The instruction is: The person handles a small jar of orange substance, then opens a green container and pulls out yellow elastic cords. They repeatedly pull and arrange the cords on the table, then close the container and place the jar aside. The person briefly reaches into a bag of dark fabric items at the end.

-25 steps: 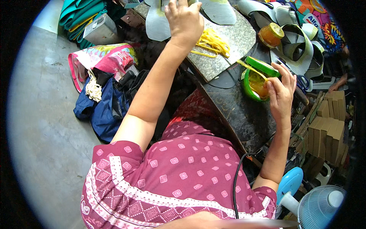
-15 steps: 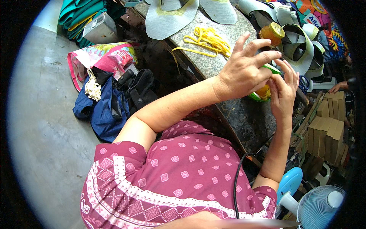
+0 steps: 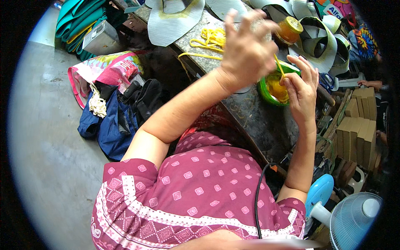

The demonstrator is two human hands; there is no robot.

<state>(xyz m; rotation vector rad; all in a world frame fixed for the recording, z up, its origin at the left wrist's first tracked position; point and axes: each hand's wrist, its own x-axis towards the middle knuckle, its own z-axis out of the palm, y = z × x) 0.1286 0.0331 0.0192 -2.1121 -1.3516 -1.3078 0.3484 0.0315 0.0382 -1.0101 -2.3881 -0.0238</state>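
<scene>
Yellow strip (image 3: pixel 279 65) is located above the green container (image 3: pixel 266 95), its visible length straight, its long axis pointing away from the body and slightly left. Right hand (image 3: pixel 303 88): grip pinching the strip, thumb against forefinger. Left hand (image 3: pixel 250 52) (motion-blurred): whether its grip holds anything cannot be told. Yellow bundle (image 3: pixel 213 37) lies on the table's (image 3: pixel 266 131) speckled slab (image 3: pixel 203 62).
</scene>
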